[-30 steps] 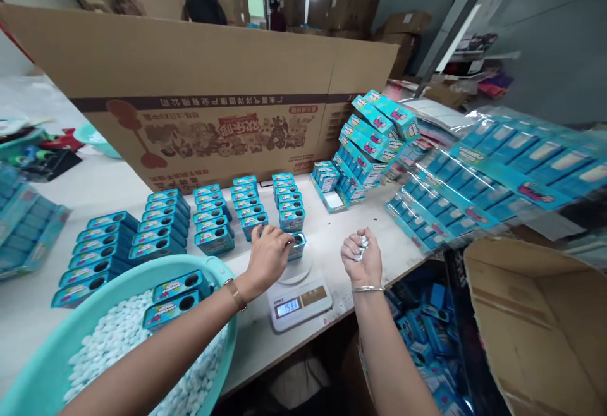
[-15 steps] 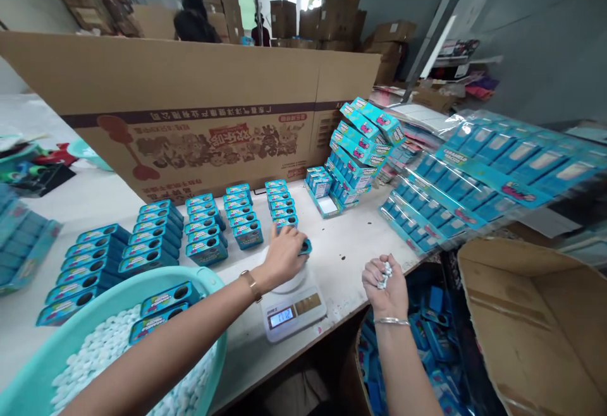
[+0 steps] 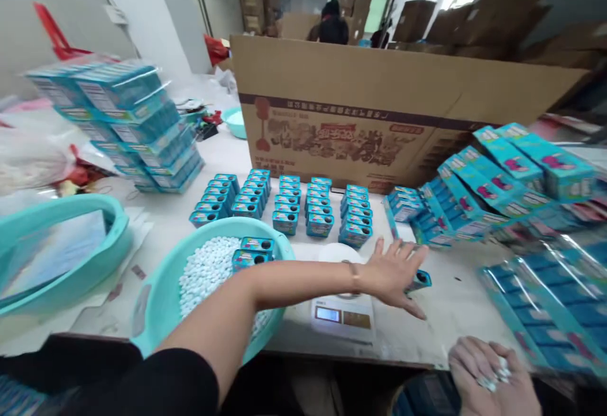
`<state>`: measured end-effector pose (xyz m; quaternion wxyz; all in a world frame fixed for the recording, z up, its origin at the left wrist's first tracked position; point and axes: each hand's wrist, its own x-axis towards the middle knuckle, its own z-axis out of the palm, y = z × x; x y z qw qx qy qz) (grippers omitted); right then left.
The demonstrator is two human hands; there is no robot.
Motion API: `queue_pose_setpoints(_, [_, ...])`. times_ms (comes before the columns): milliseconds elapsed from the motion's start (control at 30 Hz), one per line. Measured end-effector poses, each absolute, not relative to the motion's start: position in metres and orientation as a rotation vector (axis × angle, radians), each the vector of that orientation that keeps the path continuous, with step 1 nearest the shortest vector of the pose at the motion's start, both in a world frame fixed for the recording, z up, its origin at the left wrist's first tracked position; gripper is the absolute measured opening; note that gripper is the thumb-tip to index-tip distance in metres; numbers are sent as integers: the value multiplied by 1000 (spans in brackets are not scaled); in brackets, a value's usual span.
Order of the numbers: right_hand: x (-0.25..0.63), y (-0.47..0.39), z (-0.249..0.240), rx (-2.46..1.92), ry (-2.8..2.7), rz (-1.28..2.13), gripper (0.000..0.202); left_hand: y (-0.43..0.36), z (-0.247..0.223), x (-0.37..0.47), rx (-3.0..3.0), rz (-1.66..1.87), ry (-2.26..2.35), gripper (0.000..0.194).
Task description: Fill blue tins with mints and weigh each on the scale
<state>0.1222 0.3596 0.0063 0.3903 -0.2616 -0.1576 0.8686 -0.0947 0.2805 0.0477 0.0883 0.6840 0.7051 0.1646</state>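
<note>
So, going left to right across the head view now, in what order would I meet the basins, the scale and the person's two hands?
Left-edge basin → pellet basin → scale → left hand → right hand, holding white pellets.

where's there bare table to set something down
Barest: the table between the lone box beside the left hand and the wrapped boxes. A smaller gap lies between the left stack of boxes and the tub of white pieces. Crowded: behind the scale, with small boxes in rows.
</note>
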Motion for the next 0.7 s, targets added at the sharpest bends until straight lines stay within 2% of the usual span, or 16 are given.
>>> queue_pose_setpoints(67, [122, 361, 7, -676, -376, 2211, 25, 216, 73, -122, 2022, 446, 2141, 102])
queue_pose_setpoints(167, [111, 359, 4, -707, -320, 2218, 26, 116, 95, -165, 1723, 338, 2505, 92])
queue_pose_setpoints(233, [98, 356, 1, -698, -297, 2235, 26, 62, 91, -186, 1458, 218, 2697, 84])
queue_pose_setpoints(300, [83, 351, -3, -663, -287, 2260, 26, 25, 74, -197, 1364, 126, 2722, 88])
queue_pose_setpoints(400, [63, 340, -7, -584, -304, 2323, 25, 0, 44, -198, 1349, 108, 2692, 95])
queue_pose_setpoints(467, [53, 332, -6, -547, -324, 2362, 25, -3, 30, -196, 1331, 208, 2709, 93])
queue_pose_setpoints(600, [48, 323, -3, -530, -318, 2378, 23, -2, 25, -200, 1325, 389, 2687, 75])
queue_pose_setpoints(700, [55, 324, -3, -530, -308, 2369, 20, -4, 40, -203, 1335, 455, 2667, 60])
